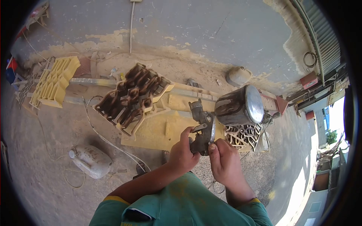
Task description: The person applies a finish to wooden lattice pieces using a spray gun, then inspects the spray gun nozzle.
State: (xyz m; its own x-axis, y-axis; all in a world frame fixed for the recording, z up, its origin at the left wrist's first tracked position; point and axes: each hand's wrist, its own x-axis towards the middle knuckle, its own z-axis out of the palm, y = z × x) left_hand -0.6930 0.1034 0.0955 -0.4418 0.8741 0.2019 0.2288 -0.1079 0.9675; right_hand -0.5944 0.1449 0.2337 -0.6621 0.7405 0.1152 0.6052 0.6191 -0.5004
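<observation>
A dark, stained spray gun (203,130) is held up in front of my chest. My left hand (184,151) is closed round its left side, near a small metal lever. My right hand (224,160) pinches the lower right edge of the gun with thumb and fingers. Just beyond the gun a metal pot (233,107) with a shiny lid lies tilted. To the left, a lattice panel (137,98) with dark brown stains and cream edges rests over a yellow board (151,132).
A yellow lattice panel (56,81) stands at the far left. On the floor are a dirty plastic jug (90,161) and a pale hose (109,138). A smaller patterned panel (243,136) lies below the pot. Another container (238,75) sits by the grey wall (211,30).
</observation>
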